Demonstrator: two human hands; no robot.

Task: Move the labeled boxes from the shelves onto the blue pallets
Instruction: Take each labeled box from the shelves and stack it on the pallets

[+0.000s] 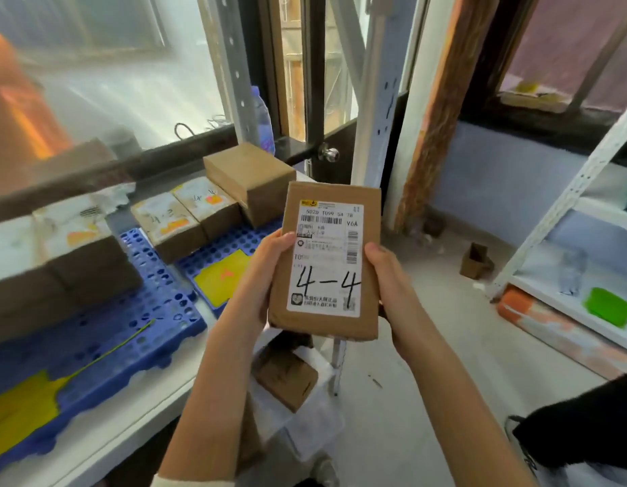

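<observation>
The box (327, 261) is up in the air in front of the person, held between both hands, with its white label (326, 258) facing up. I think it is held flat like this so the big "4-4" written on the label can be read, to find out where the box should go. The left hand (266, 275) grips the left edge, thumb on top by the label and fingers curled under. The right hand (385, 275) grips the right edge the same way, thumb on top. Both hands are closed round the box, not loose. The fingers under the box cannot be seen. To the left are blue pallets (157, 311) on a white ledge, with other boxes (185, 219) sitting on them in a row, labels up, maybe sorted by number. Their writing is too blurry to read for sure. One pallet has a yellow patch (222, 275) with a red mark on it, which may be a spot for a box, but the mark is too fuzzy to read. Another yellow patch (20, 413) is cut off at the left edge. A small brown box (283, 377) sits low under the held one, partly hidden by the arms. A white shelf (568, 297) on the right is cut off too.
</observation>
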